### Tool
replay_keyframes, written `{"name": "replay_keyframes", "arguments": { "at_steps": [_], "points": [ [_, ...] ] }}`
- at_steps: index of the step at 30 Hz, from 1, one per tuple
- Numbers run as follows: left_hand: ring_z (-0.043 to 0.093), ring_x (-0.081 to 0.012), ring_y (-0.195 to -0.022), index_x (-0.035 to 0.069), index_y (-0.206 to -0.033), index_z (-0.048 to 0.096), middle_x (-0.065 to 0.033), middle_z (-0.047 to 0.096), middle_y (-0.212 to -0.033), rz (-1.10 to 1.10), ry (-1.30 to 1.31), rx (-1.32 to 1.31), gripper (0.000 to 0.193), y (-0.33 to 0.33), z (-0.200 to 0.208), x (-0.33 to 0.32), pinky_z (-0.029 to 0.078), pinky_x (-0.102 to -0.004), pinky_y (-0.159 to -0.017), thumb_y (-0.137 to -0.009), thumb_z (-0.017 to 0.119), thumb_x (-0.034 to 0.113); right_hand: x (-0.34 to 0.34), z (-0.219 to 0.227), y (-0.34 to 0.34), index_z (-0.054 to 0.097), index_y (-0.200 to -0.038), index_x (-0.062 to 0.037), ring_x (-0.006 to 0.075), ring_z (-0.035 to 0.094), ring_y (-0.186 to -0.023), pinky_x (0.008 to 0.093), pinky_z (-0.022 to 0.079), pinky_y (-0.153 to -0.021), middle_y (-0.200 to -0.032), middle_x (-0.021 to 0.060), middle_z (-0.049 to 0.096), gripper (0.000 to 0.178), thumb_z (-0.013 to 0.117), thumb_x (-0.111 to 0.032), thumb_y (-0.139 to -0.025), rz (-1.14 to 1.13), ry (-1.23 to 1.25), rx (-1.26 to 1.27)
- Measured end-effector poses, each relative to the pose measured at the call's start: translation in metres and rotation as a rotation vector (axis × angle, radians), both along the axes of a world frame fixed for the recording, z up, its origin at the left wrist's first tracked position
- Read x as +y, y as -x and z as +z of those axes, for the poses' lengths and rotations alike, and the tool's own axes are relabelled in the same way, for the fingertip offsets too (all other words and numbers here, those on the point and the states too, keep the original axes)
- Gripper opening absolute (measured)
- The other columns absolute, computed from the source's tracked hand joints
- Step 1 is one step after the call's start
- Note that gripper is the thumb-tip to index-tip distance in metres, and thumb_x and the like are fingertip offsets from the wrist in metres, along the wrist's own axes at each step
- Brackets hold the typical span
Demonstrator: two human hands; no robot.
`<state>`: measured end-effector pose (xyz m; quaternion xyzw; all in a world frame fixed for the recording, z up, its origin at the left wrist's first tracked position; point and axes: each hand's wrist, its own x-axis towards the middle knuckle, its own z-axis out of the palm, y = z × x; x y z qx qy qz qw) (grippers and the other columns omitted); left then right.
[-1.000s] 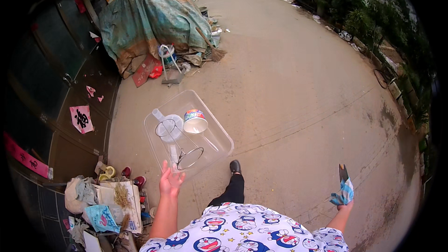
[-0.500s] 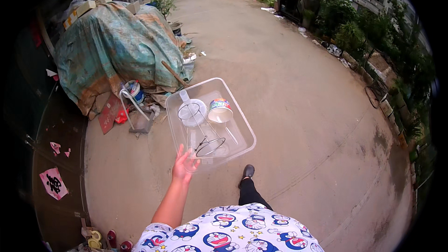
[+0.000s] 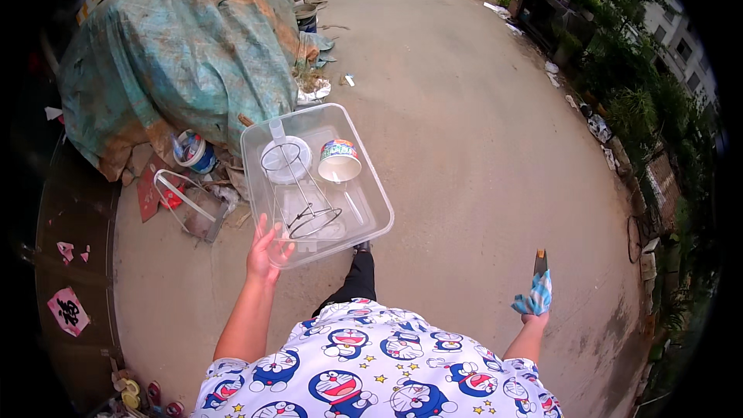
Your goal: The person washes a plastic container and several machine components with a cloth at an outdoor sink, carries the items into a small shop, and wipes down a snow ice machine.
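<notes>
My left hand [image 3: 267,251] grips the near left edge of a clear plastic tub [image 3: 381,226], fingers spread over the wall and seen partly through it. In the tub lie a metal wire stand [image 3: 313,237] with ring ends, a round white translucent lid or dish [image 3: 289,161] and a colourful paper cup [image 3: 340,162] tipped with its mouth toward me. At the right, my right hand [image 3: 535,317] is closed around a blue-and-white cloth [image 3: 535,292]. Out of the cloth sticks a flat dark piece [image 3: 540,265] with an orange end; its kind I cannot make out.
A heap under a blue-green tarp [image 3: 178,54] stands at the left. Before it are a bucket [image 3: 195,153], a white-framed object [image 3: 190,209] and a red board [image 3: 151,190]. Concrete ground [image 3: 457,147] stretches ahead; plants and rubble line the right. A dark door [image 3: 77,248] runs along the left.
My right hand has come into view with the cloth and the dark piece. The tub, still in my left hand, sits a little further left and higher. The view has shifted forward along the lane.
</notes>
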<state>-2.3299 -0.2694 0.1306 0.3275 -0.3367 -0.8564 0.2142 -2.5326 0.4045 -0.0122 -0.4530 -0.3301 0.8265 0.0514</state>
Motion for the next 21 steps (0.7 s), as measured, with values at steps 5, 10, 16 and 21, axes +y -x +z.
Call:
{"name": "replay_keyframes", "arguments": {
  "at_steps": [5,10,16,21],
  "points": [
    [0.048,-0.0201,-0.097,0.031,-0.135,0.030,-0.0039,0.043,-0.121,0.021,-0.034,0.028,0.054,0.217,-0.023,-0.076,0.047,-0.0412,-0.077,-0.087,0.049,0.015,-0.089,0.087,0.217,0.055,-0.116,-0.0123,0.0279,0.054,-0.104,0.0525,0.042,-0.088,-0.115,0.0069,0.057,0.038,0.041,-0.033,-0.087,0.134,-0.121,0.263],
    [0.047,-0.0207,-0.098,0.030,-0.137,0.028,-0.0041,0.042,-0.123,-0.013,-0.050,0.018,0.058,0.436,0.005,-0.150,0.046,-0.0422,-0.080,-0.086,0.052,0.016,-0.130,0.107,0.326,0.050,-0.121,-0.0101,0.0280,0.051,-0.108,0.0588,0.038,-0.089,-0.119,0.0083,0.055,0.042,0.039,-0.033,-0.088,0.269,-0.071,0.162],
    [0.047,-0.0208,-0.100,0.029,-0.137,0.026,-0.0042,0.043,-0.124,-0.014,-0.111,0.046,0.055,0.674,-0.005,-0.243,0.045,-0.0434,-0.082,-0.088,0.046,0.015,-0.174,0.058,0.474,0.050,-0.101,-0.0110,0.0235,0.051,-0.082,0.0488,0.039,-0.066,-0.094,0.0052,0.053,0.028,0.040,-0.033,-0.087,0.254,-0.252,-0.086],
    [0.044,-0.0229,-0.105,0.030,-0.137,0.026,-0.0049,0.038,-0.128,0.072,-0.106,0.025,0.056,0.846,0.015,-0.327,0.043,-0.0458,-0.085,-0.087,0.046,0.016,-0.248,-0.021,0.757,0.044,-0.076,-0.0157,0.0134,0.044,-0.055,0.0316,0.034,-0.048,-0.068,-0.0017,0.044,0.021,0.048,-0.034,-0.086,0.343,0.027,0.026]
  ]
}}
